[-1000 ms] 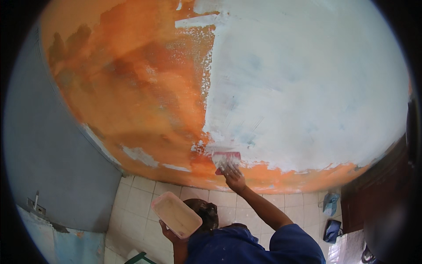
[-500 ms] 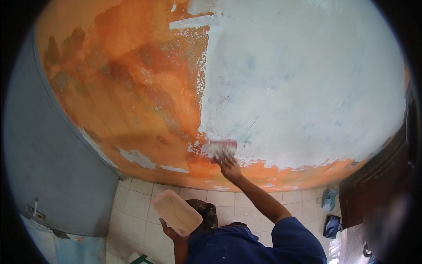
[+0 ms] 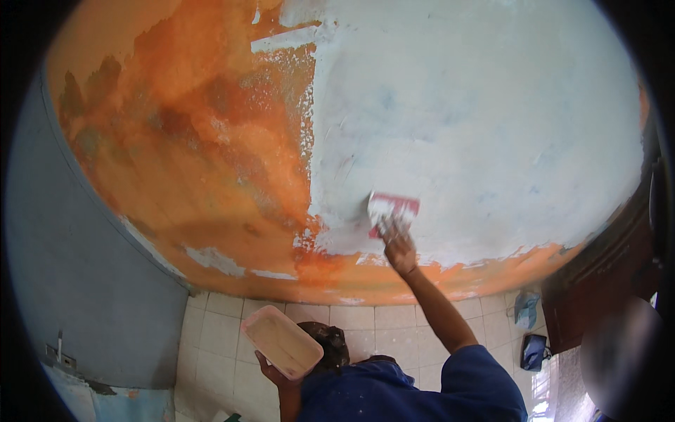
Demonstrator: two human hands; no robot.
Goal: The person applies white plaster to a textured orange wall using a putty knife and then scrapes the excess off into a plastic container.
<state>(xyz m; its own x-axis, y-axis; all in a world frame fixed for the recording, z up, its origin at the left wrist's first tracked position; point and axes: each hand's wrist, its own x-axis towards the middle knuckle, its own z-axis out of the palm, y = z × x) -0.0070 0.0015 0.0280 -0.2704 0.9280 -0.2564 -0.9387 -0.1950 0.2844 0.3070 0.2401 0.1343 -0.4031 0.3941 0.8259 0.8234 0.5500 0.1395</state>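
Note:
My right hand (image 3: 399, 247) is stretched out to the wall, its fingers gripping a red spreader (image 3: 406, 205) smeared with white filler. The spreader's face lies against the white-coated part of the wall (image 3: 450, 126), a little right of the edge where the white meets orange (image 3: 232, 162). Low on the left, my left hand (image 3: 273, 371) holds a shallow rectangular tub (image 3: 285, 342), pale pinkish and tilted. Its fingers are partly hidden beneath the tub. A remainder of pale material seems to coat the inside of the tub.
Below the wall runs a white tiled floor (image 3: 221, 344). A grey wall (image 3: 105, 260) closes the left side, with a socket (image 3: 61, 356) low on it. At right lie a light-blue bag (image 3: 526, 309) and a dark-blue pouch (image 3: 534, 352) near a dark brown door (image 3: 590, 302).
My right hand has swept the spreader up and to the right, away from the orange edge and onto the white area. The left hand and tub stay about where they were.

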